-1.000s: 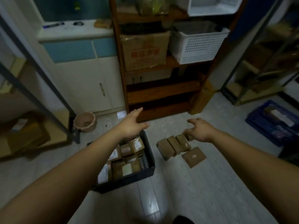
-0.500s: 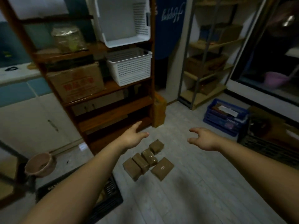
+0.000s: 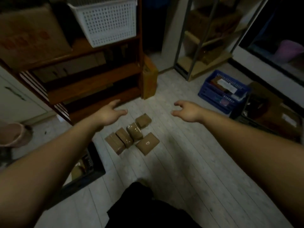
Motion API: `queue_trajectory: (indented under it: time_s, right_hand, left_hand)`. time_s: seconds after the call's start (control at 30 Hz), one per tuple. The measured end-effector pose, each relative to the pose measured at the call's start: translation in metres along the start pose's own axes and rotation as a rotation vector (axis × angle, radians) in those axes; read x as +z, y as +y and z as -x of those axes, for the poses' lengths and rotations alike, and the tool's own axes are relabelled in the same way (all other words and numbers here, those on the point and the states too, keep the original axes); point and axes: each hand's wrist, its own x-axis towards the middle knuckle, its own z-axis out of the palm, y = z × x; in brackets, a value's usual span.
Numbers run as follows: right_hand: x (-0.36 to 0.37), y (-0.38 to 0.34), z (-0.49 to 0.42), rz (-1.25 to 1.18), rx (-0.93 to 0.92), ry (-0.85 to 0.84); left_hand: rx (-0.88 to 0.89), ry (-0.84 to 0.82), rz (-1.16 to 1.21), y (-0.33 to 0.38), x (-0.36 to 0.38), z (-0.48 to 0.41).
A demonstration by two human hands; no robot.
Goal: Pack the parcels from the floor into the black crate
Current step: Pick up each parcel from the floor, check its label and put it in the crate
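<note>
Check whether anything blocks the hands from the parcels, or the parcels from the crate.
Nothing visible does. Left hand and right hand hover empty above the parcels; only bare floor lies between them and the crate.

5 floor parcels, 1 black crate

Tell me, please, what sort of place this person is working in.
Probably a small storeroom or packing room: wooden shelving holding a cardboard box and a white basket, taped brown parcels on the floor, and a blue crate of goods nearby.
</note>
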Motion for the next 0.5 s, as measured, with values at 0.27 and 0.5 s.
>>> queue_trajectory:
  time_s: [0.27,0.5]
  right_hand:
    - [-0.039,0.008,-0.093,0.048,-0.008,-0.025]
    - [-0.028,0.006,-0.185,0.154,-0.16,-0.169]
  left_hand:
    - [-0.074,0.032,0.013,0.023,0.009,-0.063]
    - [-0.212,0.18,0.076,0.017,0.036,-0.09]
